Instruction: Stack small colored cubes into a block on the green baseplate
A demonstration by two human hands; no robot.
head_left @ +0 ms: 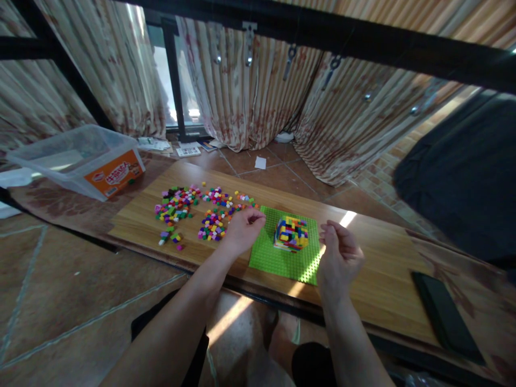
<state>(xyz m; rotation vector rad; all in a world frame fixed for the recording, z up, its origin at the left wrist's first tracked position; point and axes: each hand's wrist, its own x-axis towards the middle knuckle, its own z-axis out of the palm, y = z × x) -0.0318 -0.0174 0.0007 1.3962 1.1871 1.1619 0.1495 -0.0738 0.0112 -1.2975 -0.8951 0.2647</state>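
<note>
A green studded baseplate (264,252) lies on the wooden board, and on it stands a boxy build of multicoloured toy bricks (291,234) with gaps in its top. My left hand (244,230) is over the plate's left edge, thumb and fingers pinched together. Whatever sits in that pinch, if anything, is too small to name. On the other side, my right hand (342,251) is by the plate's right edge with its fingers curled in toward the thumb. Its fingertips hide what they may hold. Neither hand touches the build.
Loose coloured bricks (213,224) lie in several heaps left of the plate. A clear plastic bin (76,161) with an orange label stands at the far left. A dark flat phone-like slab (447,317) rests at the right end of the wooden board (379,269). Curtains hang behind.
</note>
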